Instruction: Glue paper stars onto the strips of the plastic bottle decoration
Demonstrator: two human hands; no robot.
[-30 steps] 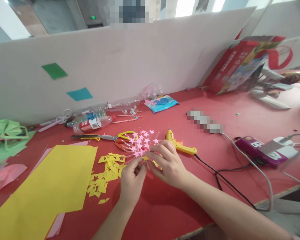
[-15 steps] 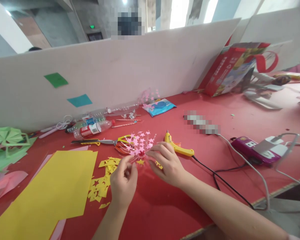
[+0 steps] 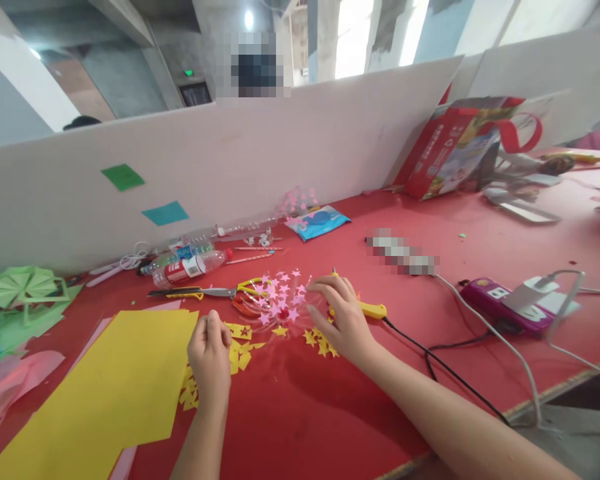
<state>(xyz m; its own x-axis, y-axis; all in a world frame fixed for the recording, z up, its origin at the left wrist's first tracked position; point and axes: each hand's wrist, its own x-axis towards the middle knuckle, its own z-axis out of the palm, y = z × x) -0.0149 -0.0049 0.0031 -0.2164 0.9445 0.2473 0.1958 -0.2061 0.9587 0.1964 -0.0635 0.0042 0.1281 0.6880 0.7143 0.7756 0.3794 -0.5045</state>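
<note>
My left hand [image 3: 211, 353] is closed with thumb and fingers pressed together, over the right edge of the yellow paper; what it pinches, if anything, is hidden. My right hand [image 3: 344, 323] has its fingers apart and curved, beside a clear plastic piece covered in pink paper stars [image 3: 281, 293]. A red spot shows near its front. Just before it lies a yellow star [image 3: 280, 331], and a small pile of yellow stars [image 3: 321, 343] lies beneath my right fingers. Behind that hand, partly hidden, is a yellow glue gun [image 3: 373, 310].
Yellow paper sheets [image 3: 115, 373] and cut yellow scraps [image 3: 243, 357] lie left. Scissors [image 3: 215, 292], plastic bottles [image 3: 190, 267] and a blue packet [image 3: 323, 223] are farther back. A purple power strip [image 3: 500, 303] with cables stands right. A white partition [image 3: 260, 153] runs behind.
My left hand has moved left, away from the pink stars. My right hand has drawn back slightly to the right, uncovering the yellow star pile. The view has tilted up a little.
</note>
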